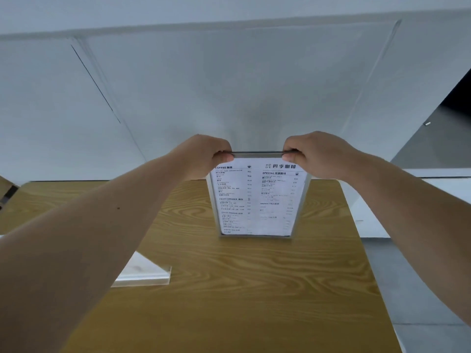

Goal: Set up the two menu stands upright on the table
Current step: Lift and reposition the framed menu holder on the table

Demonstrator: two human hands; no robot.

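While gripping the top edge at both corners, holding a menu stand upright in the centre of the frame, bottom edge at the table — whether touching or just above, cannot tell. Left hand clamped on the top left corner, thumb toward the camera, fingers wrapped over the back. Right hand clamped likewise on the top right corner, thumb in front, knuckles up. Both forearms reaching in from the lower corners of the frame, the left one crossing much of the lower left.

Printed sheet facing the camera, black text on white in two columns, headed "COFFEE" on the left and "SPECIAL" on the right, in a thin silver frame. Tilted slightly, top toward the camera.

At lower left of centre, a second stand — clear acrylic, lying flat on the table, mostly hidden behind the left forearm, one thick transparent edge showing. Well apart from the held one.

Table with yellowish wood grain, rounded far corners, filling the lower middle of the frame. Behind it, across the upper frame, a pale wall with a clear panel in front. At the right edge, grey floor and a dark opening at upper right.
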